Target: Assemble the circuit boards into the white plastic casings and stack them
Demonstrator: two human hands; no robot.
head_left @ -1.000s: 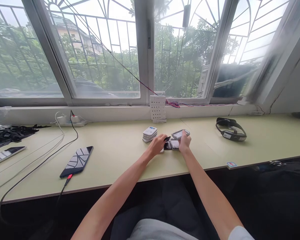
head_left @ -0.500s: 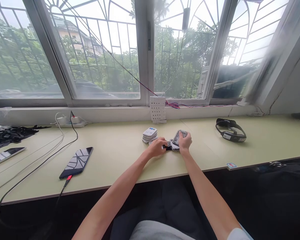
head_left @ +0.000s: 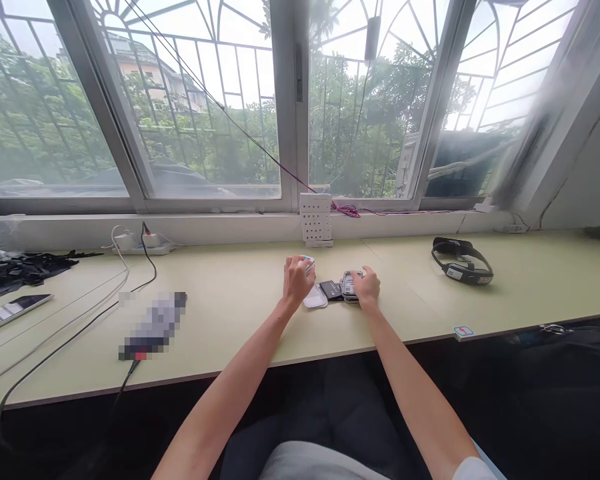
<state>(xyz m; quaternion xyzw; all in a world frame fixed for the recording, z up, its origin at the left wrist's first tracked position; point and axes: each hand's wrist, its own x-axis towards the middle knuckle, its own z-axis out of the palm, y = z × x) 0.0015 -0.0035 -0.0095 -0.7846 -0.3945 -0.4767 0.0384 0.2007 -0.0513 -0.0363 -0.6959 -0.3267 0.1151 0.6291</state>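
My left hand (head_left: 297,281) is over the place of the stacked white covers, its fingers closed round a white rounded cover (head_left: 308,263); the hand hides most of the stack. A single white cover (head_left: 316,298) lies on the table beside that hand. To its right lie flat black batteries (head_left: 331,290), their left edge near the white cover. My right hand (head_left: 369,287) grips the right side of a small rounded device casing (head_left: 351,284) with a label inside and a pale rim. That casing rests on another like it, touching the batteries.
On the pale table (head_left: 230,300) are a blurred-out phone (head_left: 155,327) with a cable, another phone (head_left: 15,310), black scraps (head_left: 25,270) and a head strap (head_left: 463,263). A white box-like stack (head_left: 316,220) stands against the windowsill. The table's front edge runs below my hands.
My left hand has moved from the batteries up and left to the white covers. My right hand has lowered its casing, which now lies flatter, and a white cover shows beside the batteries.
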